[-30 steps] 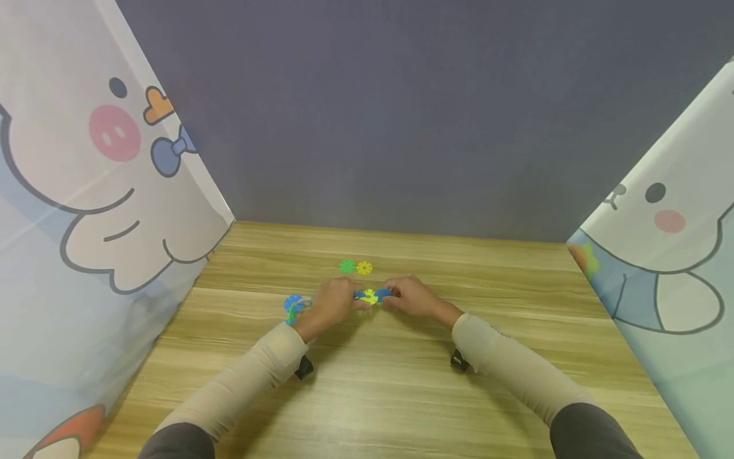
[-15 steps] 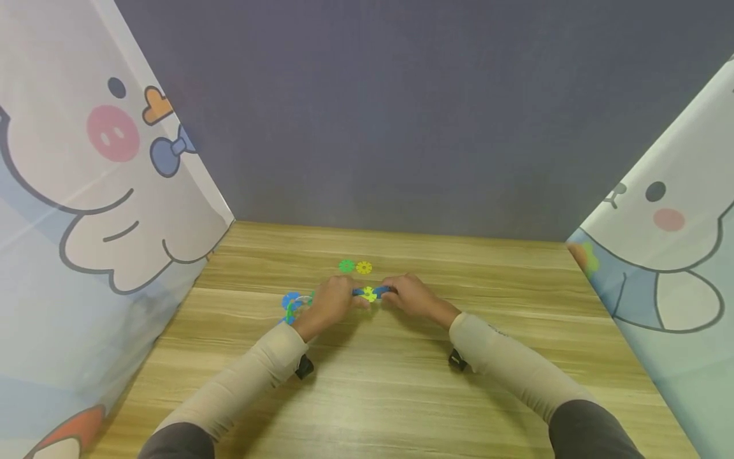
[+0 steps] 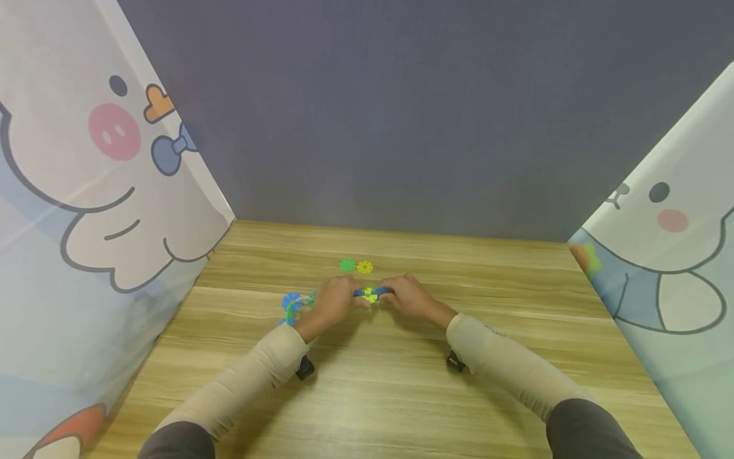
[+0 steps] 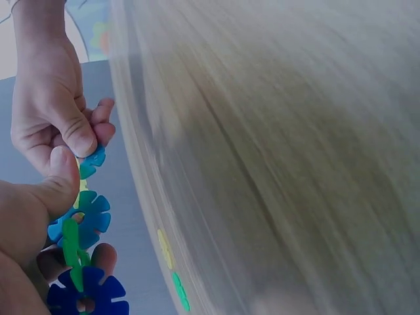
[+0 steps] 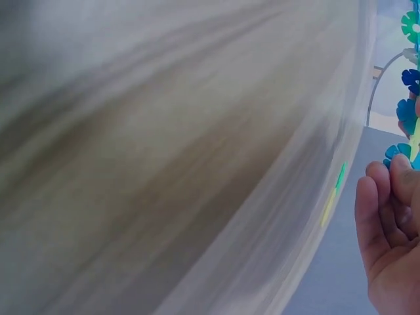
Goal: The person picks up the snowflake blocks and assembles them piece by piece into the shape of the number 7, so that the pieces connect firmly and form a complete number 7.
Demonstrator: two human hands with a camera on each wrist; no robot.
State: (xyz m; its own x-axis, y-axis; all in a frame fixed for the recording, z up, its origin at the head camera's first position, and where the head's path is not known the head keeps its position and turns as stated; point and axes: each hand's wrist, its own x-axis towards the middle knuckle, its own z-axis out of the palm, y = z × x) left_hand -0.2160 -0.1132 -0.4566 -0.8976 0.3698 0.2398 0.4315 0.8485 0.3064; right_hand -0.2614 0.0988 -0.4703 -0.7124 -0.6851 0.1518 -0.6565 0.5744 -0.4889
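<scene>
A chain of interlocking plastic snowflake discs runs through both hands above the wooden table. My left hand (image 3: 334, 303) grips the chain near its middle, thumb beside a blue disc (image 4: 95, 213). Left of that hand hang more linked discs, among them a blue disc (image 3: 291, 301) and a green disc (image 4: 71, 244). Between the hands a yellow disc (image 3: 369, 295) shows. My right hand (image 3: 410, 295) pinches the blue disc (image 5: 396, 152) at the right end between thumb and fingers. The fingers partly hide the joints between discs.
A loose green disc (image 3: 347, 265) and a loose yellow disc (image 3: 364, 267) lie side by side on the table (image 3: 378, 395), beyond the hands. A grey panel (image 3: 373, 115) rises at the back edge, with cartoon-printed sheets at both sides.
The blue disc in the right hand has tilted to nearly edge-on, and the yellow disc beside it has turned a little. Both hands keep their hold and have barely moved.
</scene>
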